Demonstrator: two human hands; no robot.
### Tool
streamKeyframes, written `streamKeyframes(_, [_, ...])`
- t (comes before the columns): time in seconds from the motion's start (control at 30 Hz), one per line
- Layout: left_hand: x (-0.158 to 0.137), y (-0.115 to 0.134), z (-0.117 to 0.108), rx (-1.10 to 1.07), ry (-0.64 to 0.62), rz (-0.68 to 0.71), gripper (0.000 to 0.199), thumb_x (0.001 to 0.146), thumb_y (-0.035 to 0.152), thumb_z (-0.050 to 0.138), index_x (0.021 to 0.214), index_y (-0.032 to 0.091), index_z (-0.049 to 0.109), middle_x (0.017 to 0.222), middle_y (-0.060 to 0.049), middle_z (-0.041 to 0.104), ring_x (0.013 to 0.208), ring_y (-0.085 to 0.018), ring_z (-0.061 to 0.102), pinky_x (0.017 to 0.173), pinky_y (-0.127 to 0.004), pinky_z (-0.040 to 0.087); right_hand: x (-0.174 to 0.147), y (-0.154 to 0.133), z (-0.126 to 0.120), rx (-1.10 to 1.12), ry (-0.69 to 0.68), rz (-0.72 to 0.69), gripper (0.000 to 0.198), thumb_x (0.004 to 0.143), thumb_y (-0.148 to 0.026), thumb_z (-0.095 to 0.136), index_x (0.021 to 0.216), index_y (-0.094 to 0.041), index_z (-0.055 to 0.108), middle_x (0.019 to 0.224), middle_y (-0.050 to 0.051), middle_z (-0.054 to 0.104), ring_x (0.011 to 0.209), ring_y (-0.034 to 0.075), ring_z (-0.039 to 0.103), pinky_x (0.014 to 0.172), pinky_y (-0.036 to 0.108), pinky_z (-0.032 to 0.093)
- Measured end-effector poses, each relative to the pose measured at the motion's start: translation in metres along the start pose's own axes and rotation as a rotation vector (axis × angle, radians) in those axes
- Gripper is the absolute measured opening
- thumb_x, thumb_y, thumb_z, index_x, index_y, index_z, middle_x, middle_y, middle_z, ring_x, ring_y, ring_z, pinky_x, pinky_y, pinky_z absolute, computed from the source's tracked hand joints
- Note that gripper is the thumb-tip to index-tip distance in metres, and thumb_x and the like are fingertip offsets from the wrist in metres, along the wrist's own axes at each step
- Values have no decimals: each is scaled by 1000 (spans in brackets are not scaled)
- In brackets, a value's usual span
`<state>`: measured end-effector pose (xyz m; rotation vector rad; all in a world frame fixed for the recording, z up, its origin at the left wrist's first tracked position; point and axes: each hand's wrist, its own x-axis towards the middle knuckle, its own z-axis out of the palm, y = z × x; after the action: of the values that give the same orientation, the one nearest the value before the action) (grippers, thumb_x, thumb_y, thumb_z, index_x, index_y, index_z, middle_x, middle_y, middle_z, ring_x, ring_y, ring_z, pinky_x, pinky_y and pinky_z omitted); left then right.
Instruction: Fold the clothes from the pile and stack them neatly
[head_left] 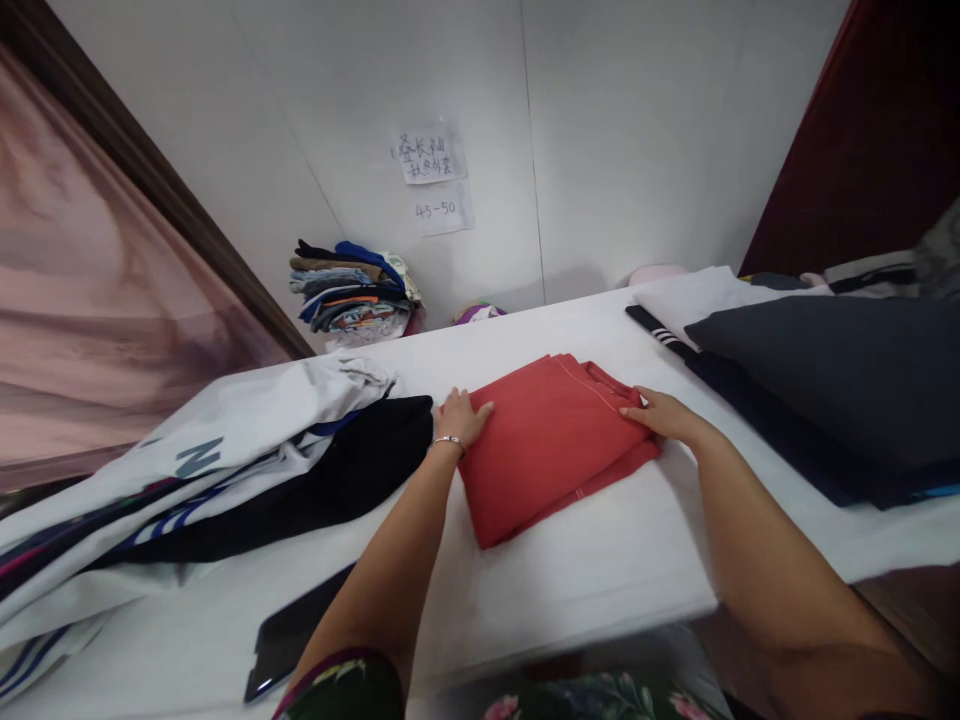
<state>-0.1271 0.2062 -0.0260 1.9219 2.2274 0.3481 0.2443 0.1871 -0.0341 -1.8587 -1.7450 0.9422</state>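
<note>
A folded red garment with pale stitching lies in front of me on the white-covered table. My left hand, with a bracelet at the wrist, is closed on the garment's left edge, its thumb on top of the cloth. At the opposite edge, my right hand pinches the folded layers, thumb above; its other fingers are partly hidden. A black garment lies close beside my left hand.
White clothing with blue stripes spreads over the left side. A dark flat device is partly under my left forearm. Dark folded clothes lie at right. A clothes stack stands beyond the table, below paper signs on the wall.
</note>
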Motion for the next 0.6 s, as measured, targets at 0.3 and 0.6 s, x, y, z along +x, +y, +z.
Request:
streamKeyframes(0.3, [-1, 5, 3, 130, -148, 57, 71, 83, 67, 25, 120, 14, 56, 139, -18, 48, 133, -31, 36, 107, -47, 23, -9, -24, 27, -131, 518, -502, 52, 87, -42, 45, 130, -16, 53, 135, 13, 52, 127, 26, 44, 106, 43, 34])
streamKeyframes(0.6, [-1, 5, 1, 141, -164, 63, 71, 82, 67, 24, 120, 16, 56, 138, -16, 49, 133, -30, 37, 108, -46, 23, -34, -60, 75, -453, -77, -597, 67, 88, -62, 35, 142, -23, 39, 155, 8, 21, 142, 29, 14, 113, 51, 11])
